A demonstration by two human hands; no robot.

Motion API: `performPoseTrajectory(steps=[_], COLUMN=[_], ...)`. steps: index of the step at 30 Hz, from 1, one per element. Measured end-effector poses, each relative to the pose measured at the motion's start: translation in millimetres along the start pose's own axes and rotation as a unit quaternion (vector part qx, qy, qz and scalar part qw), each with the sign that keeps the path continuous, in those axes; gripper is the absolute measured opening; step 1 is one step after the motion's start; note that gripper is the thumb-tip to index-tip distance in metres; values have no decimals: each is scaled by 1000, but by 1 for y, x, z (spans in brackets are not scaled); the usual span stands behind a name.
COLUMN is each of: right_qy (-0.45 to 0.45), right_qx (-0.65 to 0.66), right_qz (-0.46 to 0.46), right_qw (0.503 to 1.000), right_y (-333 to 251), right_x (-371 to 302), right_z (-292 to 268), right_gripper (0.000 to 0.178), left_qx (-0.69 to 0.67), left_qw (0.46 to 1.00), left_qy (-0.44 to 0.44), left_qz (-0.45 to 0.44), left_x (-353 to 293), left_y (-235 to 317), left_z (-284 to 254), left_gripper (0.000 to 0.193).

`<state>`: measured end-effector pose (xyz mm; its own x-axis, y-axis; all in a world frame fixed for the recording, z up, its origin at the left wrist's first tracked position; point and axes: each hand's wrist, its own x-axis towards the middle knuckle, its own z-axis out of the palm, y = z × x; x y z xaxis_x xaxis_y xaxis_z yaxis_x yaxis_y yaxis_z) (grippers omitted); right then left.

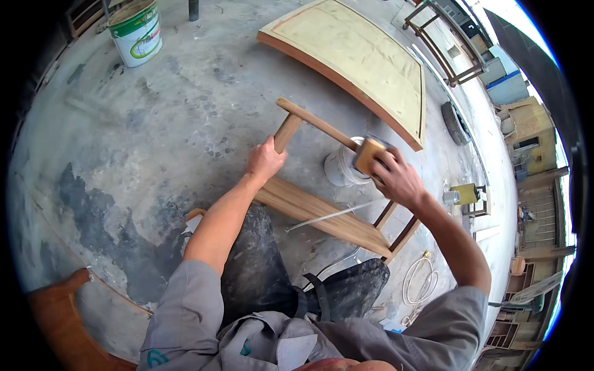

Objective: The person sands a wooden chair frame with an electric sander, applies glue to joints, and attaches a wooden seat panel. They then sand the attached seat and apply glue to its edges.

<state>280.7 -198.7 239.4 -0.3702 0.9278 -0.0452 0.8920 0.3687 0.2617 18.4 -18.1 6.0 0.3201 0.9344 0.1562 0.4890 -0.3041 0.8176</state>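
1. The left grip (267, 159), a bare hand, is closed around the short post (287, 133) of a wooden frame (312, 210), fingers wrapped over the wood.
2. The right grip (396, 176) has its fingers bent over a tan block (369, 153) with a dark edge and has firm hold of it. The block sits at the frame's narrow rail (325, 128); the contact beneath it is hidden.
3. The frame spans both grips: the rail runs from just beyond the left grip to the block under the right, and a broad plank (284, 196) slopes below the two.
4. Dark, dusty trousers (250, 260) lie below the left grip, on the near side of the plank, and a thin pale rod (328, 217) crosses above the plank, between the grips and lower down.
5. A white bucket (337, 166) stands on the floor (185, 99) just left of the right grip, partly behind the block.
6. Right of the right grip is a yellow-green container (464, 193).
7. Beyond both grips lies a large pale panel (352, 55) with a reddish-brown edge; a tyre (456, 123) rests to its right.
8. Farther off, up and left of the left grip, stands a green-and-white pail (139, 43).
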Motion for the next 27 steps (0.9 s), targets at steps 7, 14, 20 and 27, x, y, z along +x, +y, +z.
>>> performPoseTrajectory(steps=[7,14,20,27], right_qy=[97,256,219,185], right_qx=[17,150,197,206], right_qz=[196,439,344,191], right_qw=[976,848,892,942], right_y=[9,10,-21,-87], right_x=[-147,-167,-22,205], right_z=[40,60,22,-11], right_gripper=[48,51,53,51], left_qx=[19,29,36,11], left_qw=[1000,1000,999,999], left_qy=[14,6,10,7], left_qz=[-2,-9,-18,-39], left_x=[-1,-3,-4,4], left_y=[-2,10,0,-9], left_z=[-7,-7,-11,-12], left_gripper=[30,31,30,37])
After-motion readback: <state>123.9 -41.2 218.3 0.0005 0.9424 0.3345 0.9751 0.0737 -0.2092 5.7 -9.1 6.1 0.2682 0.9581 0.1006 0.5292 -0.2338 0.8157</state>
